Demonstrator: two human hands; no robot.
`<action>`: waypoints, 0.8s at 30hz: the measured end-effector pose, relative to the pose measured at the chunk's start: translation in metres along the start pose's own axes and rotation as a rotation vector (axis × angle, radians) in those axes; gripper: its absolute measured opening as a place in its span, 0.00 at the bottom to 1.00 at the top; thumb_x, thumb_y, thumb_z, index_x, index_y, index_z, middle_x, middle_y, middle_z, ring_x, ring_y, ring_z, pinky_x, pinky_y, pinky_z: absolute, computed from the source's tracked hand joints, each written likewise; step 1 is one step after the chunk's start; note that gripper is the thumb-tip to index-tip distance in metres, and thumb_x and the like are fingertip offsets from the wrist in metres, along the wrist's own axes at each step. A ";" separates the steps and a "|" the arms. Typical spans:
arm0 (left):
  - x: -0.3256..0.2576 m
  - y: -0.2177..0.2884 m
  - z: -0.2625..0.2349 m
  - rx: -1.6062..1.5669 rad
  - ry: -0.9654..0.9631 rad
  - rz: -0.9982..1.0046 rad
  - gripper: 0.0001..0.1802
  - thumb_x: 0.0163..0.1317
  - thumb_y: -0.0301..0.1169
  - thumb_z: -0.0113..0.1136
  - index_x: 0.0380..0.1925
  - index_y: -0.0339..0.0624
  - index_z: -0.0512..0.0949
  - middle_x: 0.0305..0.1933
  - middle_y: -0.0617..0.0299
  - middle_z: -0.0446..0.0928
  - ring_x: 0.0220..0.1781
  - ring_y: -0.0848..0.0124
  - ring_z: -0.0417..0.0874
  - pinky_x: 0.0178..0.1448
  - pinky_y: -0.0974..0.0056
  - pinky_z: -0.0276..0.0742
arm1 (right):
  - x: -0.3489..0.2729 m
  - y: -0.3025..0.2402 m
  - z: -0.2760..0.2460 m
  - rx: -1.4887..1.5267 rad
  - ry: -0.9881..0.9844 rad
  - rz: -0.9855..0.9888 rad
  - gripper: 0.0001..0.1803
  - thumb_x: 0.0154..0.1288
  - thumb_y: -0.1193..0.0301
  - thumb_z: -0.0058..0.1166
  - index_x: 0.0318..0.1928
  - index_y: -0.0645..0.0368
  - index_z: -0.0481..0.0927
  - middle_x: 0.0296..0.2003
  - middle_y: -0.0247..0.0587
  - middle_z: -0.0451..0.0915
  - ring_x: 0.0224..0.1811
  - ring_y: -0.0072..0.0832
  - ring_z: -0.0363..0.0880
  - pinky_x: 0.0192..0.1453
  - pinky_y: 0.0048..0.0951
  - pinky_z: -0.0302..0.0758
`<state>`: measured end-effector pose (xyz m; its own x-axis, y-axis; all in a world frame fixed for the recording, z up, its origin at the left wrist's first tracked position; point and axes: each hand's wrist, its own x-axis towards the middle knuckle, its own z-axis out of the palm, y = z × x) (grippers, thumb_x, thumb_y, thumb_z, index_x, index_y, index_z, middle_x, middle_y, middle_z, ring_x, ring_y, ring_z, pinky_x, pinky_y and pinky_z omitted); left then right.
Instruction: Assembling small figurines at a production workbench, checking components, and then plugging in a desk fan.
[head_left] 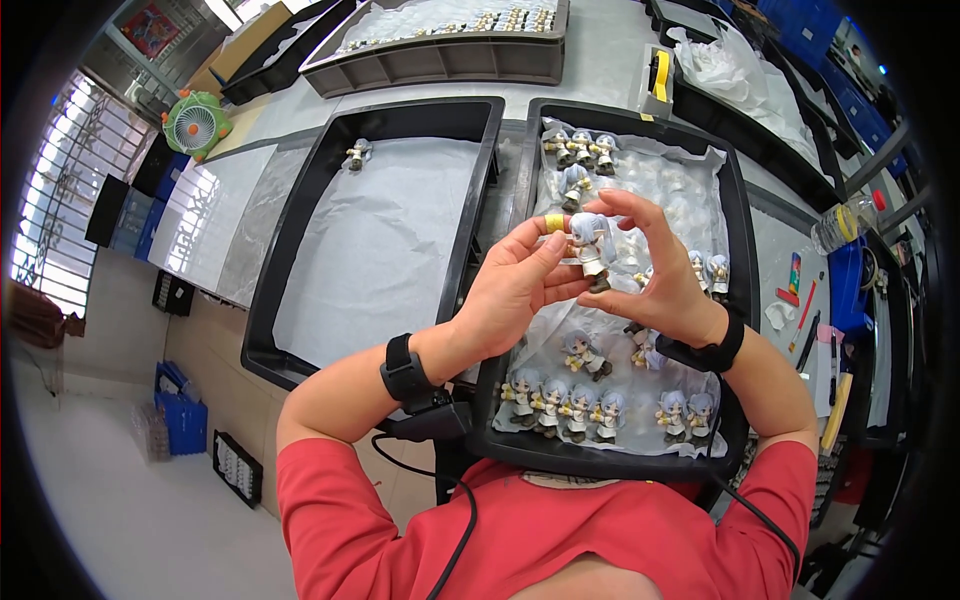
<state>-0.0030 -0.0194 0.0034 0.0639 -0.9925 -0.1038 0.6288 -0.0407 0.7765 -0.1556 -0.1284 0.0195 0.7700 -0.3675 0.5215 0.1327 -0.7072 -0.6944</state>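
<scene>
Between my two hands, above the right-hand black tray (741,250), is a small figurine (591,243) with pale lilac hair, white clothes and dark boots. My left hand (512,282) pinches its side between thumb and fingers; a yellow band circles one finger. Curved around its other side is my right hand (668,275), its thumb by the boots and its index finger by the head; the exact contact is partly hidden. Similar figurines (562,405) lie in the tray on clear plastic film, several in a row at its near edge.
To the left stands another black tray (375,270), lined with white paper, with one figurine (358,154) in its far corner. A grey crate (440,65) of small parts sits behind. Right are a tape dispenser (657,85), a plastic jar (836,229) and pens. A cable (470,505) hangs from my left wrist.
</scene>
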 end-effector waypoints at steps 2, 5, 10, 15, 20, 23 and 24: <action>0.002 -0.002 0.000 0.022 -0.006 -0.016 0.17 0.65 0.37 0.45 0.51 0.42 0.64 0.48 0.58 0.72 0.47 0.64 0.77 0.51 0.63 0.74 | 0.001 0.000 0.002 -0.044 0.000 -0.109 0.43 0.37 0.75 0.68 0.57 0.54 0.62 0.50 0.41 0.69 0.52 0.34 0.68 0.53 0.31 0.66; 0.001 -0.003 0.000 0.068 -0.050 -0.023 0.18 0.66 0.38 0.45 0.52 0.42 0.64 0.49 0.58 0.71 0.48 0.63 0.77 0.51 0.62 0.74 | 0.001 0.002 0.006 -0.052 -0.025 -0.153 0.44 0.34 0.76 0.69 0.57 0.54 0.63 0.49 0.41 0.69 0.51 0.36 0.68 0.54 0.32 0.66; 0.001 0.002 0.000 0.047 -0.122 -0.034 0.22 0.65 0.39 0.45 0.56 0.40 0.62 0.53 0.57 0.69 0.51 0.62 0.75 0.52 0.61 0.74 | 0.001 -0.002 0.004 -0.059 -0.050 -0.131 0.51 0.31 0.71 0.72 0.60 0.55 0.58 0.50 0.41 0.70 0.52 0.34 0.68 0.55 0.33 0.66; 0.001 0.003 0.004 -0.027 -0.189 -0.021 0.25 0.66 0.39 0.43 0.59 0.40 0.58 0.57 0.54 0.66 0.53 0.61 0.74 0.54 0.60 0.73 | 0.000 -0.004 0.004 -0.008 -0.020 -0.086 0.53 0.30 0.68 0.73 0.61 0.55 0.58 0.49 0.40 0.70 0.51 0.34 0.68 0.53 0.31 0.67; 0.002 0.005 0.006 -0.052 -0.226 -0.021 0.24 0.67 0.38 0.41 0.60 0.40 0.57 0.57 0.56 0.65 0.53 0.63 0.73 0.54 0.61 0.72 | -0.001 -0.002 0.002 0.012 -0.018 -0.055 0.51 0.31 0.67 0.73 0.60 0.55 0.59 0.50 0.39 0.70 0.52 0.32 0.68 0.52 0.29 0.67; 0.002 0.007 0.008 -0.068 -0.230 -0.036 0.23 0.67 0.38 0.40 0.60 0.41 0.57 0.56 0.59 0.66 0.53 0.65 0.73 0.54 0.63 0.72 | 0.000 -0.001 0.000 -0.016 -0.020 -0.049 0.50 0.31 0.66 0.73 0.59 0.55 0.60 0.50 0.40 0.70 0.52 0.31 0.69 0.52 0.29 0.67; 0.001 0.008 0.008 -0.085 -0.226 -0.046 0.24 0.67 0.38 0.40 0.60 0.41 0.56 0.56 0.59 0.66 0.54 0.65 0.73 0.54 0.62 0.72 | 0.000 -0.001 0.001 -0.015 -0.023 -0.050 0.50 0.31 0.66 0.73 0.59 0.55 0.60 0.50 0.40 0.70 0.52 0.31 0.69 0.52 0.29 0.67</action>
<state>-0.0039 -0.0213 0.0146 -0.1354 -0.9907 0.0111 0.6904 -0.0863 0.7183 -0.1553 -0.1267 0.0198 0.7766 -0.3174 0.5441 0.1625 -0.7336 -0.6599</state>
